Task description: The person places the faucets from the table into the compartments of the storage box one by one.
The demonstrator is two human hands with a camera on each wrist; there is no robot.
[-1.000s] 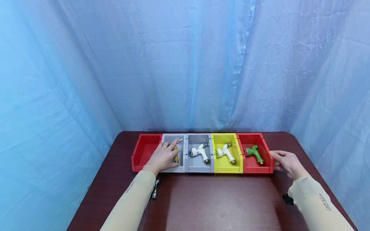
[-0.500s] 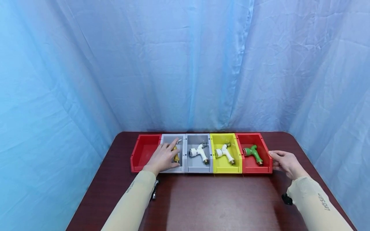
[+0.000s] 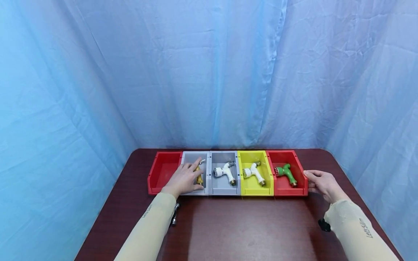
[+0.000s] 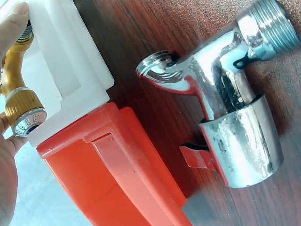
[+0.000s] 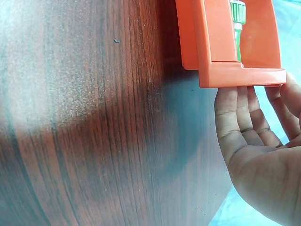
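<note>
My left hand reaches into the pale grey bin, second from the left. It holds a yellow tap with a silver-ended knob, thumb near one end and fingers near the other; part of the tap is hidden. My right hand holds the outer side of the far-right red bin, thumb at the rim and fingertips hidden behind the wall. A green tap lies inside that bin. White taps lie in the darker grey bin (white tap) and the yellow bin (white tap).
Another red bin ends the row at the left. A chrome tap lies on the dark wooden table in front of it, partly under my left forearm. Blue curtains stand behind and at both sides.
The yellow tap has shifted slightly under my left hand. My right hand stays at the red bin, and the bins keep their places; the whole view shifted a little early on.
</note>
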